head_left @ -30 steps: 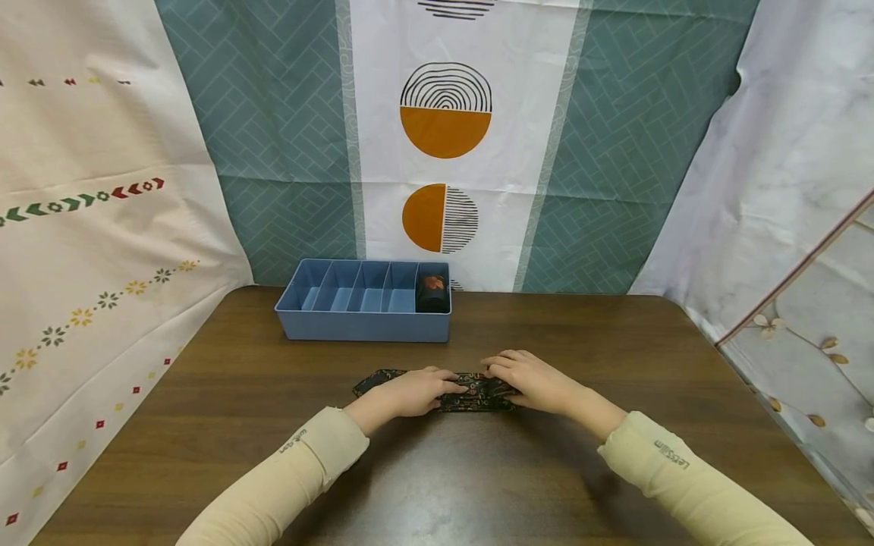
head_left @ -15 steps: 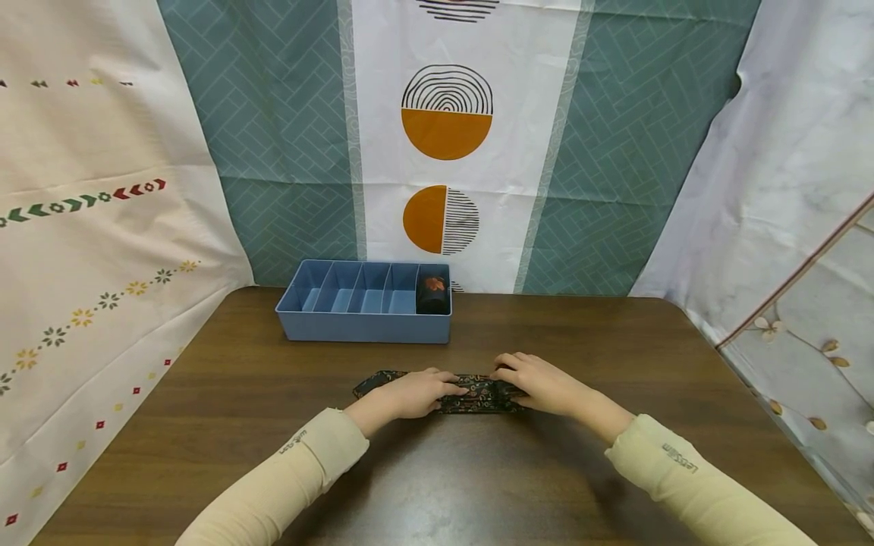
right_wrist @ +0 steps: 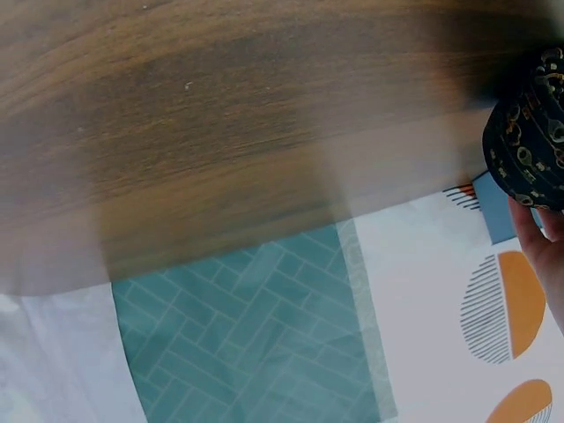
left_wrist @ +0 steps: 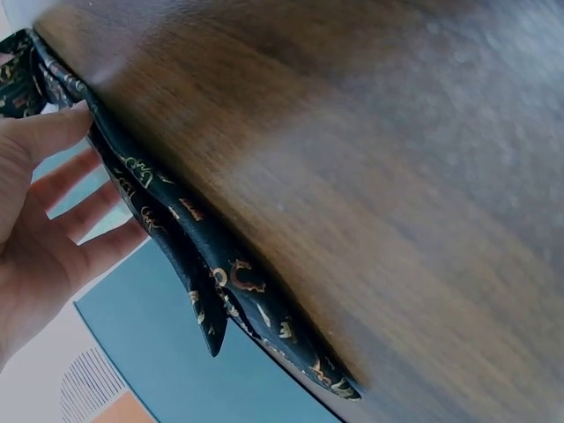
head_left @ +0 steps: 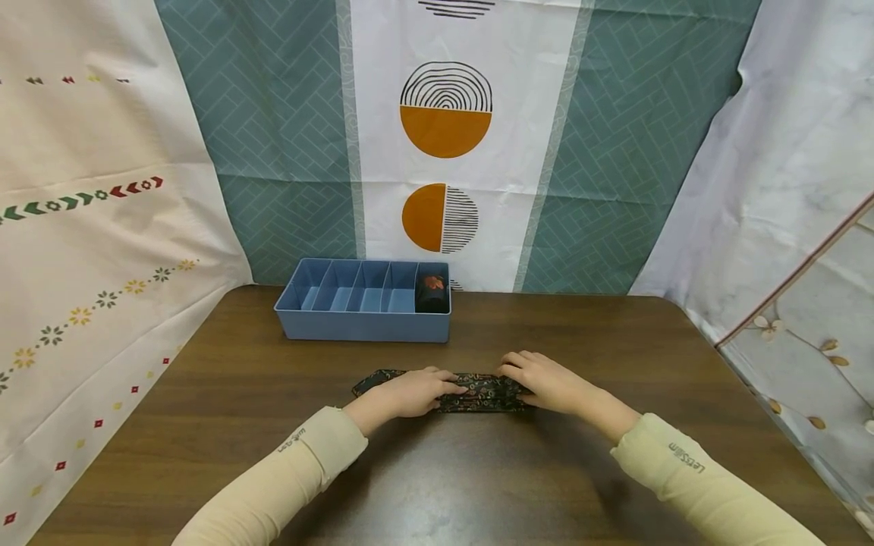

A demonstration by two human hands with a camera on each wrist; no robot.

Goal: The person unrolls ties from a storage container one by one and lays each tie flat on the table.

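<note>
A dark necktie with a small gold and orange pattern (head_left: 481,394) lies folded crosswise on the wooden table. Its pointed ends (left_wrist: 282,313) stick out left, past my left wrist. My left hand (head_left: 411,393) rests on the middle of the tie with fairly straight fingers, the thumb at its near edge. At the right end, my right hand (head_left: 546,381) grips the tie across its width, fingers at the far edge and thumb at the near one. That rounded folded end (right_wrist: 529,145) shows in the right wrist view, where most of the hand is cut off.
Behind the hands stands a blue divided box (head_left: 365,327). Its rightmost compartment holds a dark rolled item with an orange leaf motif (head_left: 432,294). Patterned cloths hang behind the table (head_left: 580,326) and along both sides.
My right hand has slid a little to the right along the necktie, and more of the patterned cloth shows between the hands. My left hand has stayed in place.
</note>
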